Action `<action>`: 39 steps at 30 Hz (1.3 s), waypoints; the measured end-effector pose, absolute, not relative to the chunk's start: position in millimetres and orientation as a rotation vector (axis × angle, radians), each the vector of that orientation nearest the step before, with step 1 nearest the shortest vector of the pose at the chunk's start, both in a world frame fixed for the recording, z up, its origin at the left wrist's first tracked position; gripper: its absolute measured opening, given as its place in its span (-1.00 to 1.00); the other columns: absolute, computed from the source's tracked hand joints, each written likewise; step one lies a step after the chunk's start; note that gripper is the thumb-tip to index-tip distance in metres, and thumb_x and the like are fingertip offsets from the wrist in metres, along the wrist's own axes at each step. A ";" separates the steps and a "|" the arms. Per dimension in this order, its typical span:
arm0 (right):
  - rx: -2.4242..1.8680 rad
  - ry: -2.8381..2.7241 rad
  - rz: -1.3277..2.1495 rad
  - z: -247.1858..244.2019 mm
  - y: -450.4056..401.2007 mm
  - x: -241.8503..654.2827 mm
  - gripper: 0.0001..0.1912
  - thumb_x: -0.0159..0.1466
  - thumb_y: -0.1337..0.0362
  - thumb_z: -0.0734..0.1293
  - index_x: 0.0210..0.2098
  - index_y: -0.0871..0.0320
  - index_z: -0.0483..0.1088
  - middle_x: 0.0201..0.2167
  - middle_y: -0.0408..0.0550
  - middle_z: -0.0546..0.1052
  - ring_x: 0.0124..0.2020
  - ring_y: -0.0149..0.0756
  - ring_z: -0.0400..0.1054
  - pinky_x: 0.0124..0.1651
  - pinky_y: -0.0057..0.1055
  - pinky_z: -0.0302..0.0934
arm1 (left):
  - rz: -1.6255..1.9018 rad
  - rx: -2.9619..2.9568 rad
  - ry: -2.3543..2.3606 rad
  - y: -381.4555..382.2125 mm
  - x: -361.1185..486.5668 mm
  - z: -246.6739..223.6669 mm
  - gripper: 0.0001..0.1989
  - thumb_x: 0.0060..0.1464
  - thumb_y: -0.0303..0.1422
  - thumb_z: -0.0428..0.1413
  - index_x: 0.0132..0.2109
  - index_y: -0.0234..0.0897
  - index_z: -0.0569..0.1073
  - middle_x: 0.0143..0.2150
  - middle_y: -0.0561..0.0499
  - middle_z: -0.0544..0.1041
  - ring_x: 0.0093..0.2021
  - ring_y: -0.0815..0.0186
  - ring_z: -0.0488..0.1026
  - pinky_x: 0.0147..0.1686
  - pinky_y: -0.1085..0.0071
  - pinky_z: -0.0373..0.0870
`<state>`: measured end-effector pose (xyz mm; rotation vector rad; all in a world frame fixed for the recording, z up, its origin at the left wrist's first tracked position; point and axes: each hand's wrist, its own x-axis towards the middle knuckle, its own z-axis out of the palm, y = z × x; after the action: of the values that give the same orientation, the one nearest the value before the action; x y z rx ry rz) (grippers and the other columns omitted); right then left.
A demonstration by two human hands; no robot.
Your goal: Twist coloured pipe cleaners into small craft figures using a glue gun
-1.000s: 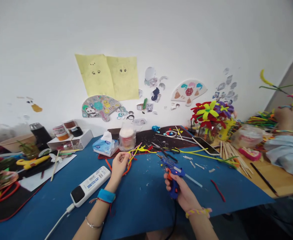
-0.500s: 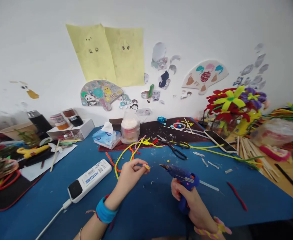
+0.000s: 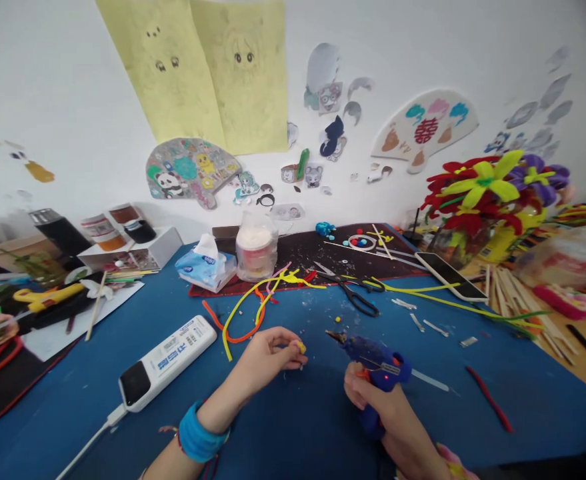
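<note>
Between the thumb and fingers of my left hand (image 3: 279, 353) is a small yellow piece (image 3: 301, 347), partly covered by the fingertips. My right hand (image 3: 373, 393) is wrapped round the handle of a blue glue gun (image 3: 373, 357). The gun's metal tip points left toward the piece, with a gap between them. A red light glows on its side, and a clear glue stick (image 3: 430, 381) juts from the back. Beyond the hands, a tiny yellow ball (image 3: 338, 319) lies on the blue mat (image 3: 303, 413).
Black scissors (image 3: 355, 297) and yellow and orange pipe cleaners (image 3: 237, 307) lie ahead. A white power bank (image 3: 167, 360) with a cable is at left. Tissues (image 3: 206, 270), a phone (image 3: 451, 277) and a flower vase (image 3: 463, 247) stand farther back. A red pipe cleaner (image 3: 489, 400) lies right.
The camera view has tilted down and come closer. My left hand has turned slightly, its fingers more curled around the yellow piece. My right hand still holds the glue gun.
</note>
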<state>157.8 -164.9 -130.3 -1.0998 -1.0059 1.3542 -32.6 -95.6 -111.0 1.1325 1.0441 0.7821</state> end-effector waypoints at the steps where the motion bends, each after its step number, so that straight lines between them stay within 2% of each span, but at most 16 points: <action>1: -1.085 -1.000 1.357 -128.6 -165.3 157.9 -0.63 0.11 0.15 0.34 -0.62 0.15 0.10 -0.67 -0.23 0.13 -0.60 -0.47 0.00 -0.47 -0.42 -0.10 | 0.792 1.144 1.037 -95.3 -33.3 -110.9 -0.71 -0.17 -0.27 0.29 -0.34 -0.38 0.44 -0.36 -0.08 0.55 -0.35 0.25 0.56 -0.36 0.47 0.50; 5: -1.009 -0.907 1.405 -124.7 -165.7 159.4 -0.71 0.04 0.17 0.40 -0.51 0.16 0.20 -0.54 -0.18 0.24 -0.58 -0.48 0.05 -0.47 -0.43 -0.05 | 0.808 1.221 1.037 -95.0 -35.3 -109.2 -0.69 -0.13 -0.20 0.27 -0.33 -0.38 0.47 -0.34 -0.10 0.57 -0.31 0.23 0.56 -0.35 0.46 0.50; 8: -1.021 -0.842 1.427 -129.4 -163.6 162.0 -0.69 0.03 0.13 0.42 -0.44 0.16 0.23 -0.57 -0.20 0.23 -0.60 -0.49 0.03 -0.52 -0.45 -0.09 | 0.773 1.312 1.070 -95.7 -36.3 -108.6 -0.70 -0.10 -0.21 0.25 -0.31 -0.39 0.50 -0.40 -0.11 0.58 -0.36 0.25 0.55 -0.38 0.46 0.49; 12: -1.056 -0.878 1.427 -140.7 -160.1 164.1 -0.60 0.04 0.01 0.40 -0.53 0.16 0.19 -0.68 -0.24 0.13 -0.62 -0.48 0.00 -0.54 -0.46 -0.15 | 0.810 1.370 1.033 -96.9 -37.1 -109.2 -0.75 -0.10 -0.24 0.26 -0.36 -0.38 0.51 -0.42 -0.09 0.58 -0.46 0.30 0.51 -0.46 0.46 0.46; 17: -1.125 -0.825 1.341 -147.3 -159.2 163.3 -0.54 0.02 -0.03 0.42 -0.58 0.16 0.14 -0.67 -0.24 0.10 -0.60 -0.49 -0.03 -0.53 -0.46 -0.17 | 0.934 1.319 0.976 -97.8 -35.9 -106.6 -0.76 -0.16 -0.29 0.29 -0.45 -0.36 0.42 -0.39 -0.06 0.55 -0.54 0.37 0.46 -0.55 0.48 0.42; 23: -1.062 -1.002 1.365 -151.7 -159.3 167.5 -0.48 0.19 0.01 0.29 -0.70 0.14 0.01 -0.73 -0.24 0.03 -0.63 -0.49 -0.06 -0.52 -0.42 -0.18 | 0.941 1.336 0.984 -98.2 -35.8 -102.2 -0.76 -0.14 -0.29 0.28 -0.44 -0.36 0.41 -0.48 -0.01 0.52 -0.62 0.41 0.41 -0.61 0.50 0.38; 39: -1.096 -0.960 1.392 -148.8 -161.2 165.7 -0.48 0.10 0.02 0.36 -0.68 0.14 0.01 -0.74 -0.28 0.01 -0.65 -0.52 -0.07 -0.54 -0.46 -0.21 | 0.943 1.378 1.016 -97.2 -37.6 -103.5 -0.75 -0.11 -0.26 0.26 -0.42 -0.34 0.41 -0.51 0.02 0.50 -0.62 0.43 0.38 -0.61 0.52 0.31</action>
<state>165.7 -161.2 -148.8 -1.0962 -0.9598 1.3916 -37.6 -97.2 -103.5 1.3783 1.0160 0.9432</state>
